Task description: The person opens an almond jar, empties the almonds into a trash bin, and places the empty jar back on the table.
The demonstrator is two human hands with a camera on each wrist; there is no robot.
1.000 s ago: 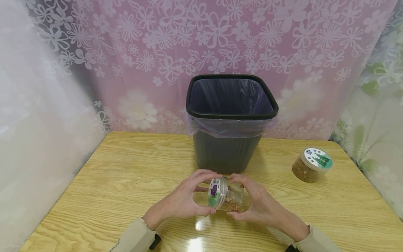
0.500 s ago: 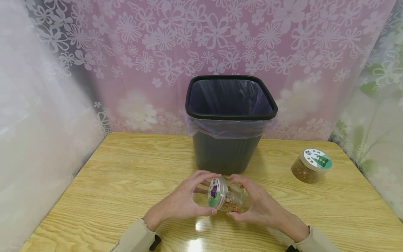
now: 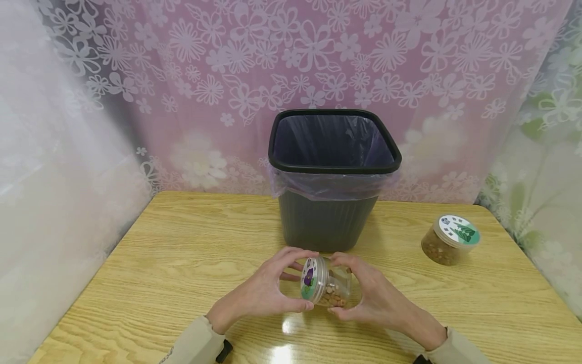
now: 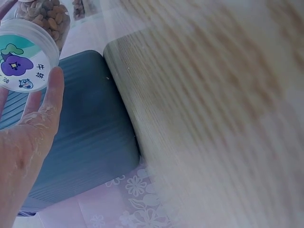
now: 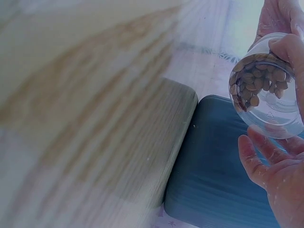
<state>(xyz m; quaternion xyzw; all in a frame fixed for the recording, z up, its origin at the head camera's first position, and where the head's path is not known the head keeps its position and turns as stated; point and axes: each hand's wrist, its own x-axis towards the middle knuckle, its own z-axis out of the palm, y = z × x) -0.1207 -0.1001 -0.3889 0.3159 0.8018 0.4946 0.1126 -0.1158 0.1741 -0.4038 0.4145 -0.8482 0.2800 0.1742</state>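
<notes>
A clear plastic jar (image 3: 338, 285) lies tipped on its side between my two hands, its lid facing left. Brown nut-like pieces have gathered along its lower side. My left hand (image 3: 268, 288) grips the lid (image 3: 309, 279), which bears a purple cartoon picture, with thumb below and fingers above. My right hand (image 3: 375, 290) holds the jar's body by the bottom end. In the left wrist view the lid (image 4: 21, 59) fits against the jar (image 4: 52, 21). The right wrist view shows the jar's base (image 5: 266, 90) with the brown pieces behind it.
Just behind the hands stands a dark bin (image 3: 327, 217) with a purple liner bag (image 3: 336, 184) under its black rim. A second lidded jar (image 3: 450, 238) with a green-and-white label stands at the right on the wooden table (image 3: 191, 242). A floral curtain (image 3: 218, 91) hangs behind.
Both hands keep the same hold and place on the jar. Some of the brown pieces inside look slightly shifted; little else differs.
</notes>
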